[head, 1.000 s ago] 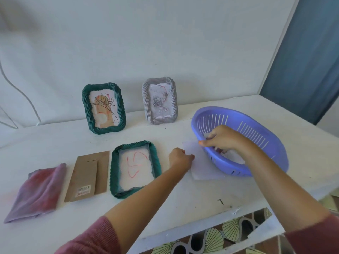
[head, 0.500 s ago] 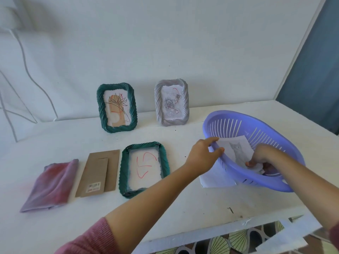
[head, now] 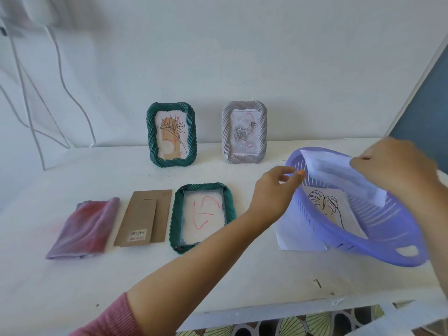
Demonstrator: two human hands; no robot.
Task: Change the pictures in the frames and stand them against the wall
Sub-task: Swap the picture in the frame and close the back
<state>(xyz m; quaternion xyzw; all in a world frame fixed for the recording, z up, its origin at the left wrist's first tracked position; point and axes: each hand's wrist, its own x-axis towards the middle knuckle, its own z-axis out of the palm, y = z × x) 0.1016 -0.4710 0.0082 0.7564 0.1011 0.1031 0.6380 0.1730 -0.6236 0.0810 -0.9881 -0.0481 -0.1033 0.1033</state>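
Hanging bent from right grip [head: 392, 170]: white sheet [head: 339, 174]

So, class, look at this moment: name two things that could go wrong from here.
1. The purple basket sits tilted with the left hand only near its rim; pulling the white sheet out could tip it over.
2. The right hand pinches that sheet by one edge, so it may crease or tear.

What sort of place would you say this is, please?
Likely a home craft corner: a white table against a plain wall, a green frame and a grey frame standing there, a purple basket holding loose prints.
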